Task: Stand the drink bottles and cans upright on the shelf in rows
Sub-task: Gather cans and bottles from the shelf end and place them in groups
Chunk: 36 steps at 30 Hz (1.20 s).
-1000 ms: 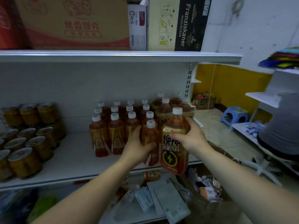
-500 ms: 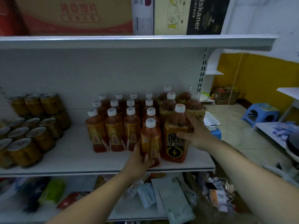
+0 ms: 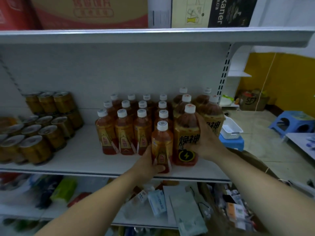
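Big bottle point(image 3: 186, 138) now stands on the shelf point(image 3: 76, 160), centre frame, your right grip point(image 3: 206, 142) wrapped round it; left grip point(image 3: 150, 165) holds the small bottle point(image 3: 162, 147) beside it. Rows look nearly done.

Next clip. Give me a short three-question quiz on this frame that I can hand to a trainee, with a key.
1. True or false: the large bottle with the lightning label, gripped by the right hand, stands upright on the shelf.
2. What does the left hand grip? A) a cloth B) the small front bottle C) a glass jar
3. Fill in: the cans stand to the ___ of the bottle rows.
Key: 1 true; 2 B; 3 left.
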{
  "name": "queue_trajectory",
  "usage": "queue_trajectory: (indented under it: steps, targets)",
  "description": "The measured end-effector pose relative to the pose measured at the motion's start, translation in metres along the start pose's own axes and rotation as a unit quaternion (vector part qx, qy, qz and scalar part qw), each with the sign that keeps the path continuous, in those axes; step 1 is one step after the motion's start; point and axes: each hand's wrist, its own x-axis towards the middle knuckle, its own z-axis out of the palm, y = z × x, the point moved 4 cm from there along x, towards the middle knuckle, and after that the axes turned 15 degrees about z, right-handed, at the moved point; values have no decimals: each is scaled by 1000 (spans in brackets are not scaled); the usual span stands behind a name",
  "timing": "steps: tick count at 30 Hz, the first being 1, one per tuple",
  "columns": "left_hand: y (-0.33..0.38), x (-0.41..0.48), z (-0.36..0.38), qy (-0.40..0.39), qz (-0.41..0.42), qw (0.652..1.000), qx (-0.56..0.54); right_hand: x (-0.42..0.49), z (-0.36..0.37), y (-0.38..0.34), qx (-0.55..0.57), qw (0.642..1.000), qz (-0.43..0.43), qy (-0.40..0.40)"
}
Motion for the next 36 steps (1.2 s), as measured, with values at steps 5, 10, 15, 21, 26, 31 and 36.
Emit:
queue_trajectory:
  steps: [5,10,15,21,26,31,36]
  targets:
    - [16,-3,-32,-51,-9,997,54,-13,-20,-26,-60,997,23,36]
    - [27,-24,-97,-41,25,993,106,-28,-35,-105,-140,980,-10,139]
    - [18,-73,-178,-23,42,977,207,-30,16,-194,-225,973,-20,48]
    - [-48,-158,-290,19,-20,967,253,-39,135,-312,-243,968,-58,-13]
    - [-103,-242,-377,34,-68,962,261,-57,249,-405,-228,967,-81,-76]
    - [-156,-310,-453,70,-131,954,259,-72,342,-483,-228,957,-121,-129]
    - [-208,-359,-513,117,-174,952,223,-71,436,-552,-247,940,-160,-173]
